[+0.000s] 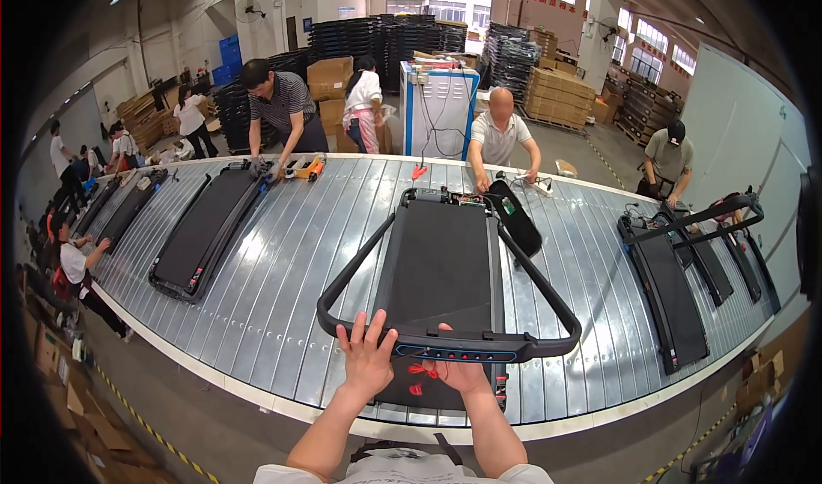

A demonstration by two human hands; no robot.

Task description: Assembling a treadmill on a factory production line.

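1. Black, tubular and U-shaped, the handrail frame (445,344) of the treadmill has its crossbar under both my hands, at the edge of the worktop nearest me.
2. My left hand (366,357) lies flat on the crossbar's left part with its fingers (360,326) spread wide; that grip is open, pressing rather than clasping.
3. My right hand (462,371) sits just below the crossbar with the thumb up against it; its fingers are hidden under the bar, so I cannot tell whether that grip is closed.
4. Small red tags (417,378) hang just beside my right hand, between my two wrists.
5. From the crossbar, the frame's two side tubes run away from me along either side of the flat black treadmill deck (441,265), which lies lengthwise across the ribbed grey metal worktop (291,261).
6. At the deck's far end a person in a light polo shirt (498,137) bends over exposed wiring.
7. More black treadmills lie well apart on the worktop, one to my left (205,231) and one to my right (668,291).
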